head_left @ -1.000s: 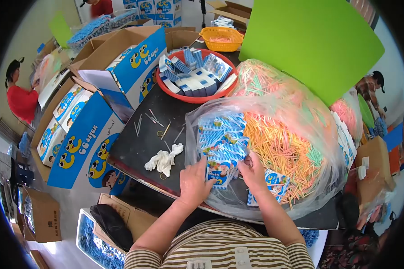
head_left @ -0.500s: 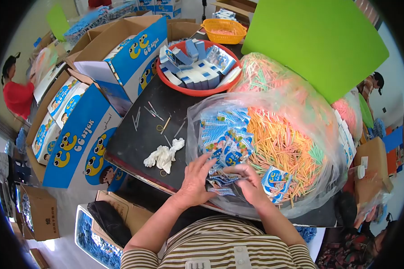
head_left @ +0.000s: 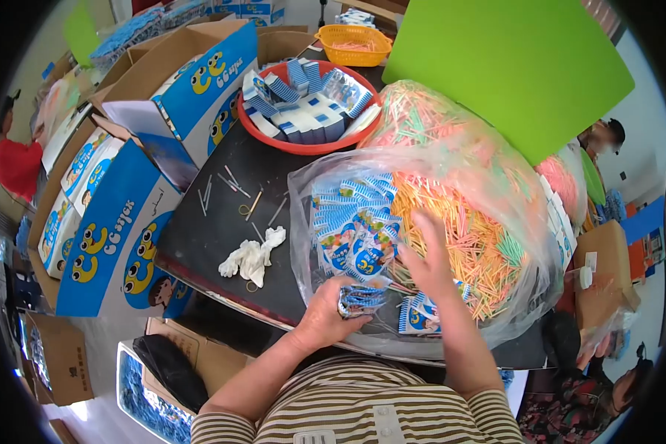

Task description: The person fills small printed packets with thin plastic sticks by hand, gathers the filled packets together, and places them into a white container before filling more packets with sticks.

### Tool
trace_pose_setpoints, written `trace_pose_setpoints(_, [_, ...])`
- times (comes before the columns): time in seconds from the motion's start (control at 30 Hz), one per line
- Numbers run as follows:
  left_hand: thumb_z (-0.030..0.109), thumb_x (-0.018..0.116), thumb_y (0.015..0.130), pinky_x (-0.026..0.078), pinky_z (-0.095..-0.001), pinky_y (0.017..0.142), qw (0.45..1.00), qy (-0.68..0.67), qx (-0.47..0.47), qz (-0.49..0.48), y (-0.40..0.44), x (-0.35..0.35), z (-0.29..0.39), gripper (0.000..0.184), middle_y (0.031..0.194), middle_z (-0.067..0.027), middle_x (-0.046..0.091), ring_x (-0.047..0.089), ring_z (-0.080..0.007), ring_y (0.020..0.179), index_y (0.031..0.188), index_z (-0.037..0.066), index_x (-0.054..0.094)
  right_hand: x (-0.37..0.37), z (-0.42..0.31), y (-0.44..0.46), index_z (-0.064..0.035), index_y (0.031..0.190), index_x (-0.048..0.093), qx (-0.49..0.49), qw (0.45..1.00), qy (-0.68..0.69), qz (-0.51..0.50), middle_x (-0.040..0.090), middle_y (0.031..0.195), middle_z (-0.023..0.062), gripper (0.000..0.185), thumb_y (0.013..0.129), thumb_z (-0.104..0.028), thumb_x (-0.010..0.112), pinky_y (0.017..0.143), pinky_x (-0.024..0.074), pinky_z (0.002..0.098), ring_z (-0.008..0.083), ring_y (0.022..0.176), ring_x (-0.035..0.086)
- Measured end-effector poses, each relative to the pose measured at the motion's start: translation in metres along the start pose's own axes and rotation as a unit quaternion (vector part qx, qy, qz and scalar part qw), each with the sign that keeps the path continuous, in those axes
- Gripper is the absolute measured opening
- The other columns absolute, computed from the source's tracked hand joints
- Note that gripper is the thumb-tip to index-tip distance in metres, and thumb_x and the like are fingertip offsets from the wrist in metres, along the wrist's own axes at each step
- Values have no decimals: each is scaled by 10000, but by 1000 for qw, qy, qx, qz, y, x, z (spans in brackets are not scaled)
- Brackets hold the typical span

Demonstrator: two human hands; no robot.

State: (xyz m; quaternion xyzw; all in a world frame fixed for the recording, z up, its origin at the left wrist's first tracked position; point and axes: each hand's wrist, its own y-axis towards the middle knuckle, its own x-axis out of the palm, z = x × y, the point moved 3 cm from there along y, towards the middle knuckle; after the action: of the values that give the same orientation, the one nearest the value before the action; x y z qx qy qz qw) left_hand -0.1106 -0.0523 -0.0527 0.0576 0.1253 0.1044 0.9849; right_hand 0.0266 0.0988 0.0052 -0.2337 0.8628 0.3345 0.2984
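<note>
The person's left hand (head_left: pixel 328 314) is closed around a stack of packets (head_left: pixel 361 300), its fingers and thumb pressing the blue-and-white bundle from opposite sides near the front edge of the black table (head_left: pixel 192 248). The right hand (head_left: pixel 428 255), blurred, is above the loose coloured sticks (head_left: pixel 462 240), apart from the left; its fingers are extended and its thumb spread away, with nothing visible in its grip. Just beyond the held stack, more packets (head_left: pixel 357 222) lie overlapping in a pile beside the sticks, all within the spread clear plastic bag (head_left: pixel 300 214). Further packets (head_left: pixel 420 314) lie by the right wrist, partly covered by it. To the left of the bag, 1 crumpled white cloth (head_left: pixel 253 254) rests on the table, with a few scattered sticks (head_left: pixel 233 181) behind it. Farther back are 1 red basin (head_left: pixel 311 147) filled with packets and 1 yellow basket (head_left: pixel 354 49) holding pink sticks. At the back right, 1 large green board (head_left: pixel 510 66) stands tilted behind the bagged sticks.
</note>
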Motion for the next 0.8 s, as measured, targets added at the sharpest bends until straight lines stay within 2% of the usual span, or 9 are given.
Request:
trace_pose_setpoints(0.17, [123,828,567,385,-434,947,986,107,123,45,7,-5,13,628,1245,-218,445,450,-404,1140,1083,74,474,24,23,15,-17,1332,362,70,991,-29,-107,444,1241,201,706,703,-81,676,980,353,391,326,1153,437])
trace_pose_setpoints(0.23, [126,837,543,326,-463,1002,990,95,97,42,5,-6,9,664,1360,-248,311,346,-433,1229,1097,76,476,27,18,14,-32,1310,395,59,991,7,-118,467,1207,183,690,681,-58,677,960,364,382,316,1130,452])
trace_pose_setpoints(0.4, [170,837,554,256,-502,1036,989,103,89,55,9,-8,8,646,1411,-298,195,283,-486,1255,1094,93,491,22,8,21,-31,1018,519,17,986,-9,-168,496,1161,150,364,684,-35,665,932,375,354,293,1093,474])
trace_pose_setpoints(0.47, [182,835,561,244,-510,1039,982,130,127,52,9,-13,15,639,1409,-297,201,275,-496,1254,1094,95,494,14,-13,8,-33,915,520,-75,977,97,-175,518,1135,131,251,702,-24,654,898,396,327,262,1081,491])
trace_pose_setpoints(0.5, [193,833,568,232,-518,1041,973,155,164,50,9,-15,18,632,1407,-297,206,268,-506,1253,1094,98,496,16,-14,-4,-40,922,544,-3,939,233,-254,546,1115,123,205,739,-25,636,863,419,315,228,1046,524])
trace_pose_setpoints(0.57, [163,835,565,282,-489,1026,970,156,180,34,6,-11,15,612,1377,-281,279,323,-472,1234,1068,95,493,18,-29,-18,-26,958,565,77,923,266,-268,568,1107,119,203,761,-15,615,831,439,315,205,992,551])
trace_pose_setpoints(0.63, [111,832,554,338,-449,999,989,-19,145,-36,5,-4,3,608,1323,-252,366,383,-431,1209,1047,91,475,20,-31,-15,-10,1138,501,100,896,402,-158,564,1139,129,323,871,-181,563,899,423,346,204,1019,551])
trace_pose_setpoints(0.7, [75,827,554,373,-422,976,991,15,130,-27,3,-5,1,603,1281,-223,417,423,-406,1186,1026,90,453,29,-9,-22,-15,1283,374,134,870,472,-39,515,1218,153,497,947,-375,435,987,369,371,218,1104,511])
trace_pose_setpoints(0.8, [97,839,538,351,-432,999,991,2,132,-7,-1,-4,0,735,1295,-238,386,384,-416,1221,1137,88,413,54,-15,-45,-33,1322,350,209,857,470,-34,481,1263,164,507,961,-388,381,1003,345,381,238,1148,472])
